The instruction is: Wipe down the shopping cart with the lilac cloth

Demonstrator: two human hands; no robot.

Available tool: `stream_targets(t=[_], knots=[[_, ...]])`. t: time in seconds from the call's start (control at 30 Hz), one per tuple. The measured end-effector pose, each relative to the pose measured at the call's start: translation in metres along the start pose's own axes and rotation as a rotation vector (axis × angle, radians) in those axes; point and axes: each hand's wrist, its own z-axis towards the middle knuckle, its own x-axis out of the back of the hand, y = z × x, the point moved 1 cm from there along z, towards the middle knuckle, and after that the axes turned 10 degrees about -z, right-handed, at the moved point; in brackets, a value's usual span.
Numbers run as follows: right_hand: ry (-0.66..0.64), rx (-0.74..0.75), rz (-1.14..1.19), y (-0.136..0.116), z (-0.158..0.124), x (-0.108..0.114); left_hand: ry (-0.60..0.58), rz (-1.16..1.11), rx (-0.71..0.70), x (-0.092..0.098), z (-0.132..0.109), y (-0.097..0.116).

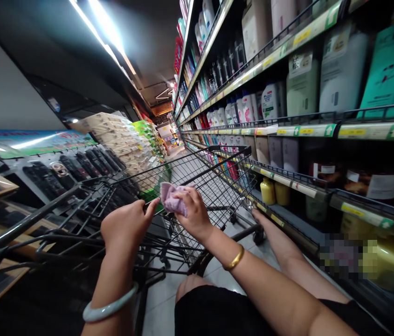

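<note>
A black wire shopping cart stands tilted across the middle of the view. My left hand, with a pale bangle on its wrist, is closed around a dark rail of the cart; most of its fingers are hidden behind the hand. In my right hand, a crumpled light purple cloth is bunched between bent fingers, close to the left thumb and against the cart's rail. A gold bracelet circles the right wrist.
Shelves of shampoo and lotion bottles line the right side. Yellow bottles stand low down there. Packaged goods hang at left beside stacked beige packs. My bent legs flank the tiled floor below the cart.
</note>
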Motion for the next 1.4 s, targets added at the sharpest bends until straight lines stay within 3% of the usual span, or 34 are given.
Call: stream_targets(t=[0.1,0.17,0.23,0.3,0.4,0.5,0.63,0.7,0.83,0.93,1.07,1.2,1.3,1.4], knots=[[-0.013,-0.199,0.002,0.026,-0.031,-0.003,0.017,-0.026,0.005,-0.001,0.000,0.001],[0.015,-0.285,0.027,0.026,-0.036,0.000,0.026,-0.034,0.003,-0.001,-0.001,0.001],[0.052,-0.241,0.065,0.009,-0.024,0.005,0.024,-0.036,0.008,-0.002,0.000,0.001],[0.067,-0.106,0.097,-0.016,-0.005,0.010,0.012,-0.034,0.018,-0.002,0.000,0.001],[0.020,0.049,0.080,-0.039,0.012,0.010,0.002,-0.028,0.022,-0.003,0.000,0.001],[-0.062,0.018,0.005,-0.022,-0.008,0.001,0.022,-0.039,0.011,-0.004,-0.001,0.000],[-0.142,-0.210,-0.021,0.022,-0.053,-0.008,0.063,-0.057,-0.002,-0.005,-0.001,0.000],[-0.130,-0.276,0.011,0.026,-0.058,-0.005,0.065,-0.063,-0.005,-0.005,-0.002,0.000],[-0.041,-0.153,0.088,-0.013,-0.028,0.007,0.056,-0.064,-0.006,-0.004,-0.003,0.002],[-0.092,0.010,0.074,-0.035,-0.015,0.007,0.066,-0.059,-0.010,-0.003,-0.004,0.002],[-0.259,-0.036,-0.042,-0.009,-0.051,-0.005,0.079,-0.068,-0.017,-0.003,-0.004,0.002],[-0.263,-0.173,-0.028,0.020,-0.081,-0.006,0.069,-0.071,-0.008,-0.004,-0.004,0.001],[-0.126,-0.197,0.060,-0.001,-0.058,0.003,0.074,-0.063,-0.002,-0.002,-0.005,0.003],[0.000,-0.039,0.111,-0.040,-0.018,0.009,0.055,-0.052,-0.005,-0.001,-0.005,0.003]])
